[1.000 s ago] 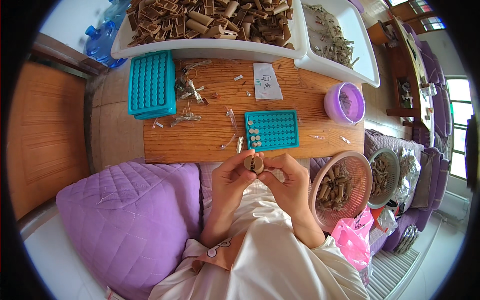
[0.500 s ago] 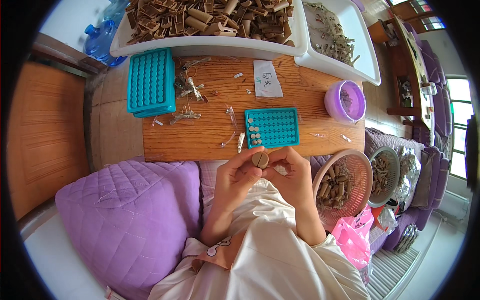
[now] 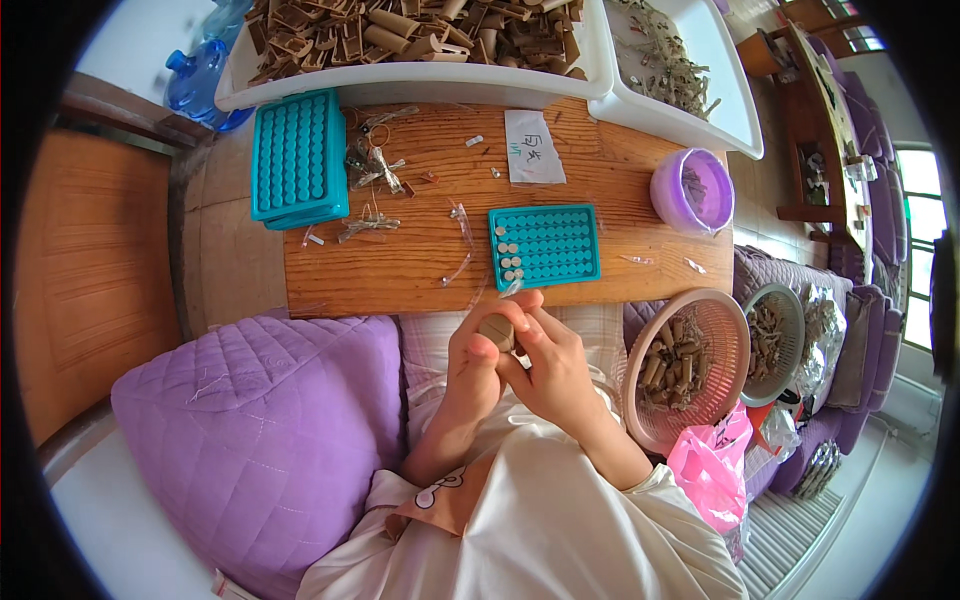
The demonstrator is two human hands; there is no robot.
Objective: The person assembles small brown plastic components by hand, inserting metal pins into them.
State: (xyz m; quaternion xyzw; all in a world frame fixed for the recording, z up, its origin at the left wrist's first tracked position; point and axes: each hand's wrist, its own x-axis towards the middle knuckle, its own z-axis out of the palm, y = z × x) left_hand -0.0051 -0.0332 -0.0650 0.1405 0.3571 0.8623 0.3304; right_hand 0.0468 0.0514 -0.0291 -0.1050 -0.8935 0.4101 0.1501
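Observation:
In front of my lap, both hands meet around a brown cylinder (image 3: 495,331) whose round end faces up. My left hand (image 3: 472,378) is closed round it, with the thumb at its near side. My right hand (image 3: 556,372) is closed against its right side, fingers pressed together. A pale, shiny strip (image 3: 513,288) sticks up just beyond the fingertips; I cannot tell which hand has it. Beyond my hands, at the table's front edge, lies a teal tray (image 3: 555,245) of round holes. Several small pale discs (image 3: 510,262) sit at its left side.
A stack of teal trays (image 3: 300,160) stands at the table's left, beside a tangle of wire leads (image 3: 375,170). Behind is a white bin (image 3: 420,75) of brown half-shells. A purple bowl (image 3: 690,190) stands right. A pink basket (image 3: 727,360) of brown parts is near my right arm.
My hands have drawn closer together and the cylinder has shifted slightly left and nearer me. The pale bundle on the table's front edge is gone; a shiny strip now shows at my fingertips.

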